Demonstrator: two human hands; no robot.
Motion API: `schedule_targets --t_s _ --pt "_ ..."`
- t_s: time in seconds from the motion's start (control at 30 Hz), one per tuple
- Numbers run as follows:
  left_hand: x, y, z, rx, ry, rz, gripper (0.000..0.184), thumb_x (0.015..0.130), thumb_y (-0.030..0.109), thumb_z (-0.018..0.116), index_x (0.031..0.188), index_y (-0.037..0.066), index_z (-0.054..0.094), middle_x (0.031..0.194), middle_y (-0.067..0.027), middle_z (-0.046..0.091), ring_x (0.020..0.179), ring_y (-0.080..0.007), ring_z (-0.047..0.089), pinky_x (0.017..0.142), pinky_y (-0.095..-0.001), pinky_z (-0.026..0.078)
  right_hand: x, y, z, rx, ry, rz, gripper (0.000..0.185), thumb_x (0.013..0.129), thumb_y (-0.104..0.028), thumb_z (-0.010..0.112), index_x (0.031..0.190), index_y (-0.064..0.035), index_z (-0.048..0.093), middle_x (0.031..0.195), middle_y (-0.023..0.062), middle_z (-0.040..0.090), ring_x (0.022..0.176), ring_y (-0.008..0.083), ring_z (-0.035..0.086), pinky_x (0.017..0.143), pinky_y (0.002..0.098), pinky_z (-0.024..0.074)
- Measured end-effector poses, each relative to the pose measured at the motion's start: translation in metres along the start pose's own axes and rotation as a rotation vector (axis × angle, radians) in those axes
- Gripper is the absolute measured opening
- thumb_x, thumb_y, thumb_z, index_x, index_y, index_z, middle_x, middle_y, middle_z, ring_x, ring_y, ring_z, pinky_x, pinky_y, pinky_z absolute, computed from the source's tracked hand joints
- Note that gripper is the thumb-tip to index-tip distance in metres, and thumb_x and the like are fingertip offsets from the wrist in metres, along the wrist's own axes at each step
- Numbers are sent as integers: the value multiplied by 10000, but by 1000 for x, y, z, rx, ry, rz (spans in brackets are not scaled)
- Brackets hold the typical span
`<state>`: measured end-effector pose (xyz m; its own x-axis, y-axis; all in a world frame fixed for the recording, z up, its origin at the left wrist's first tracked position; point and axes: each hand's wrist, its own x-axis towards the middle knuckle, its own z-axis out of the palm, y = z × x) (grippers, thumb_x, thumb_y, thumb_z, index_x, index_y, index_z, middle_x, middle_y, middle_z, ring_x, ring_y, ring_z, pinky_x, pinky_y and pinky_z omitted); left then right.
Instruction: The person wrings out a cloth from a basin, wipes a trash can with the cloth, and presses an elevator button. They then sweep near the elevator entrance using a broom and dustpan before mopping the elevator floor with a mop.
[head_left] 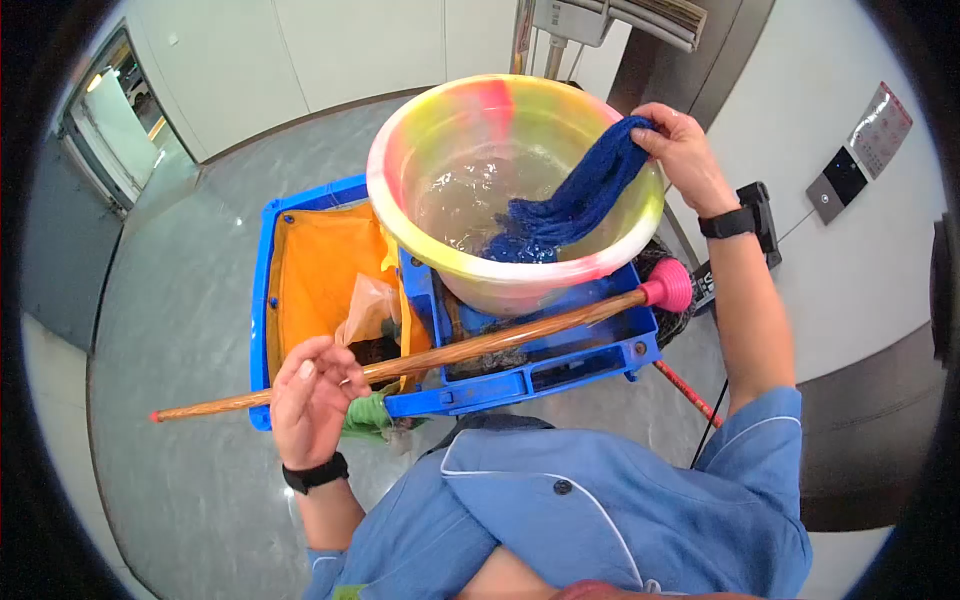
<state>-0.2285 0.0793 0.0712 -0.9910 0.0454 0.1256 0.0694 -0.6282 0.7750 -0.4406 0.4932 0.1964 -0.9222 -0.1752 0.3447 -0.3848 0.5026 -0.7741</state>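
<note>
A: What was hard to make out in the head view?
B: The lower end of the blue cloth [590,190], mainly; it went into the cloudy water [455,200], where its edge blurred. The bottom of the tub [400,215] was hidden too.
A: And the hands?
B: The right hand [680,150] had its thumb and fingers pinched together on the cloth's upper end, at the tub's far right rim. The cloth sloped down and left from it.
A: The left hand [312,400]?
B: Palm up, fingers loosely bent and apart, over the wooden handle [520,333] (I couldn't tell whether they touched it). It was well apart from the cloth.
A: What lay beneath?
B: A blue cart [262,300], partly covered by the tub, with an orange bag [320,260] whose dark contents were unclear.
</note>
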Motion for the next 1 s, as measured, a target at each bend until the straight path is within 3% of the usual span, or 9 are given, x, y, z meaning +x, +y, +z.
schedule_targets --t_s 0.03,0.1,0.23,0.33,0.47,0.63,0.83,0.97,1.0 --pt "6 -3 3 10 7 8 328 942 212 476 1216 35 508 1053 -122 597 890 -235 589 721 -379 516 3 13 -2 11 -4 -8 124 866 -93 593 977 -50 630 793 -9 603 718 99 557 656 252 466" --pt "19 -6 10 -96 -19 -34 330 939 186 478 1211 1 509 1067 -160 593 926 -268 605 769 -406 527 12 35 -3 -497 330 -496 145 838 -119 625 946 -23 637 778 27 603 712 143 555 692 273 461" --pt "48 -10 20 -125 -49 -43 337 942 192 472 1225 11 503 1088 -160 590 971 -283 599 799 -424 527 26 41 -2 -37 188 41 187 827 -152 617 933 0 634 761 28 578 733 137 533 674 284 442" --pt "66 -20 26 -151 -55 -54 361 945 198 469 1248 3 486 1139 -177 577 1023 -301 587 851 -439 514 39 37 -6 121 51 226 159 824 -159 610 913 -28 624 766 4 569 720 107 518 645 277 429" --pt "76 -25 54 -147 -19 -42 413 937 208 485 1286 -9 443 1186 -210 556 1065 -319 572 878 -444 505 58 55 -5 178 -83 187 116 836 -161 620 869 -62 572 738 -49 524 709 49 504 655 219 434" --pt "97 -27 56 -196 -120 -48 447 935 219 484 1291 -41 407 1180 -228 558 1026 -328 595 848 -441 526 66 64 5 466 -95 115 177 792 -151 612 898 -12 586 791 11 578 690 101 532 647 262 456" --pt "117 -39 48 -237 -230 -48 399 957 208 443 1270 -36 398 1152 -200 580 805 -291 654 643 -368 568 84 71 5 244 -250 187 429 653 -90 587 1046 82 585 888 46 624 760 105 580 734 225 475" --pt "116 -43 49 -241 -150 10 441 909 207 564 1249 -33 421 1045 -160 619 708 -258 653 583 -336 562 68 54 10 341 -121 131 369 614 -58 591 955 78 626 822 48 629 710 117 578 694 239 469" --pt "115 -41 46 -283 -227 -9 475 877 201 619 1248 -34 438 1100 -155 613 825 -247 656 693 -338 562 67 51 10 412 -149 129 387 609 -31 589 975 92 612 836 62 637 722 122 593 701 232 475"
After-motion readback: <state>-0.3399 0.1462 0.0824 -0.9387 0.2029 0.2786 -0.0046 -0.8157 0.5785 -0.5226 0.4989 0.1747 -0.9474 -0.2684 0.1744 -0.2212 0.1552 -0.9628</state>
